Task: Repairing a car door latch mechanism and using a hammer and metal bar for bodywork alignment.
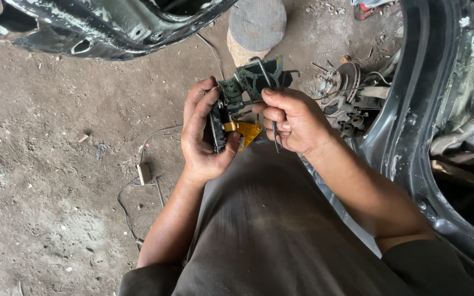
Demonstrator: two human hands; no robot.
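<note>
The left hand (204,137) wraps its grip around the latch (237,104), whose yellow tab (246,131) sticks out past the thumb. The right hand (294,120) pinches a thin tool (275,137) against the latch's right side, above the dirt floor (56,164).

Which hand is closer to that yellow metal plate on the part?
Left. The left hand touches the yellow plate with its thumb; the right hand sits just beside it, holding a thin tool.

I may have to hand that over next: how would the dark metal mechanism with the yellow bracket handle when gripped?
The mechanism looks rigid, probably heavy for its size: stamped metal. The left hand wraps around it, the right hand steadies it, suggesting awkward bulk. Its thin rods may swing, and it looks grimy, possibly slippery.
</note>
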